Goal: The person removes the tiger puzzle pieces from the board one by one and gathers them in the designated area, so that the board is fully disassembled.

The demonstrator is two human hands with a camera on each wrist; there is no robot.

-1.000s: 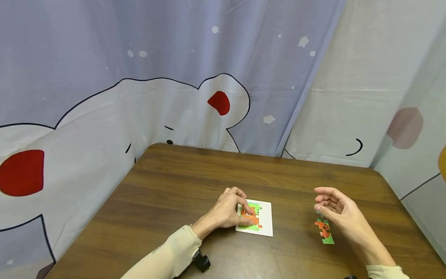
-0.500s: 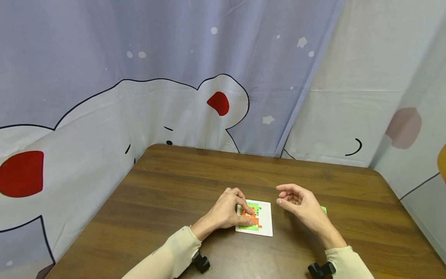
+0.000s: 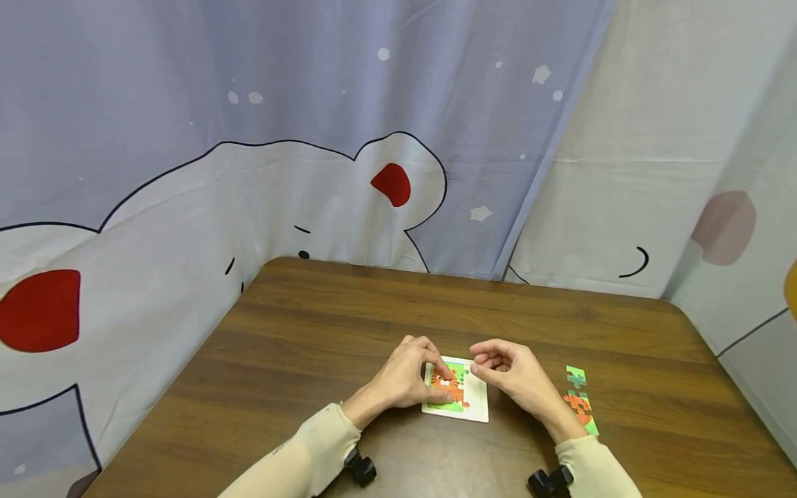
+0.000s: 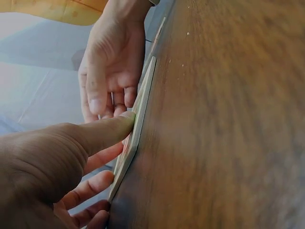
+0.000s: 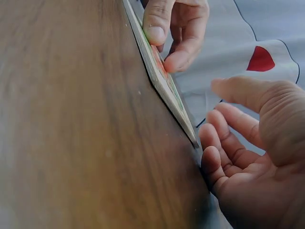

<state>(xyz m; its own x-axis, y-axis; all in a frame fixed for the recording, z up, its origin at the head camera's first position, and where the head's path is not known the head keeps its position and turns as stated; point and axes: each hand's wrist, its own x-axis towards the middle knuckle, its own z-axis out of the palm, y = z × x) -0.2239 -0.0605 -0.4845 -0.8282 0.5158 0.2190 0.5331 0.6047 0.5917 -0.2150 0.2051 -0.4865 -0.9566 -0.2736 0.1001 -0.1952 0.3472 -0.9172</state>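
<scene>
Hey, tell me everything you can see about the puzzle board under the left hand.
The puzzle board is thin and roughly square, with a white border and a pale, wood-like edge. Joined pieces on its left part show an orange animal with white eyes on green; its right part shows bare white. It lies flat on the brown wood-look table. The left hand rests its thumb and a finger on the picture. The right hand is by the upper-right corner, with contact unclear.
</scene>
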